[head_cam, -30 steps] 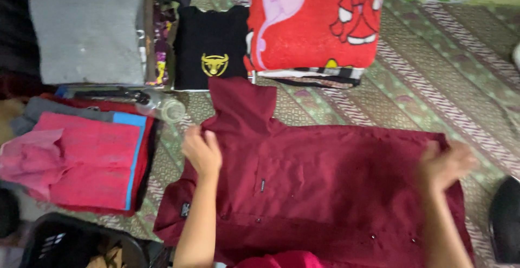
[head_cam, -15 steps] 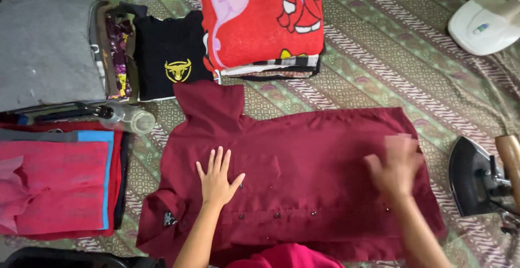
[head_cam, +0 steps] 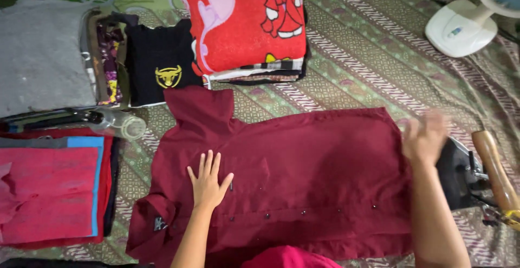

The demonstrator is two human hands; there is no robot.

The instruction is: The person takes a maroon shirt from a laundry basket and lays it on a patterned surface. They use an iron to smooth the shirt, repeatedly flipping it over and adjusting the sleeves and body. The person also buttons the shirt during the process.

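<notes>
Our left hand lies flat, fingers spread, on the dark red shirt. Our right hand is blurry, open, near the iron.

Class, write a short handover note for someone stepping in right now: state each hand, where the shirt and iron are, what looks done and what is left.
Left hand: open, flat, pressing the maroon shirt near its buttoned front.
Right hand: blurred, open, at the shirt's right edge, beside the iron.
Shirt lies spread on the patterned mat, collar toward the folded stacks.
Iron rests on the mat to the right, wooden handle outward; neither hand holds it.
Done: shirt laid out, mostly flat.
Left: shirt not yet folded or stacked with the folded clothes.
</notes>
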